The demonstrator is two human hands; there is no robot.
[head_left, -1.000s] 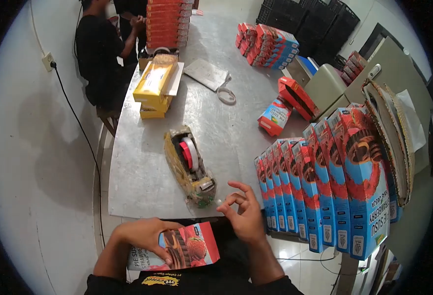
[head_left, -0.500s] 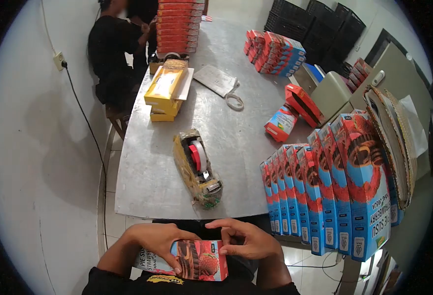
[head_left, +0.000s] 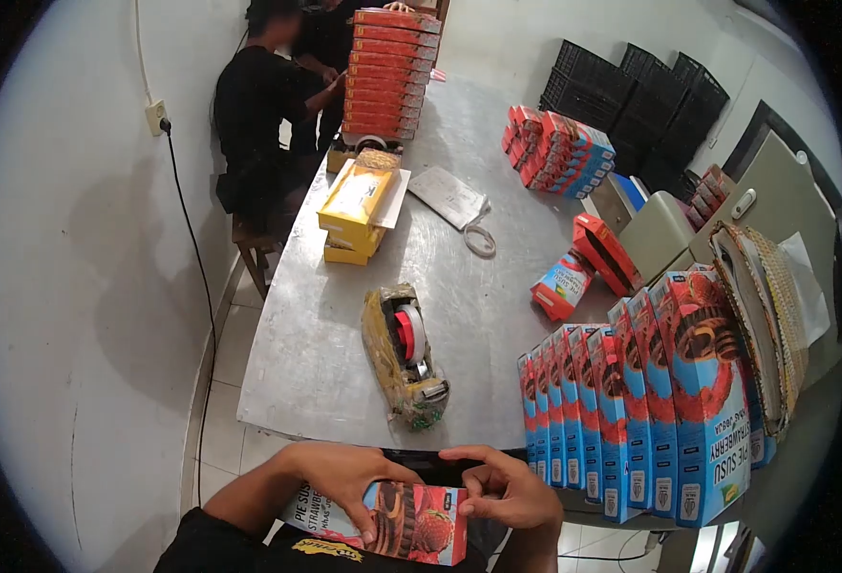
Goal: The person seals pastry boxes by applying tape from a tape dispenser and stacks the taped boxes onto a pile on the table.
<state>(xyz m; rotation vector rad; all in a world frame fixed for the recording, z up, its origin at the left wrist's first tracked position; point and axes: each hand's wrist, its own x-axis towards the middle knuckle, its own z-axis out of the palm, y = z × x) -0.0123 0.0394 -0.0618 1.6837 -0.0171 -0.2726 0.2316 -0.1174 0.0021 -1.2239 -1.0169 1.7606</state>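
- Clamping the strawberry box between fingers and thumb of the left hand — with thumb across the printed face.
- Touching its red end with the right hand, index finger outstretched — cannot tell whether pinched.
- Held before the near edge of the table.

Looks like a packing workshop, judging by red-and-blue printed cardboard boxes along the right edge of the silvery metal worktop, a long yellow-brown tape dispenser near its front edge, stacked flat red cartons by its left edge, and black plastic crates beyond its right edge, farther back.
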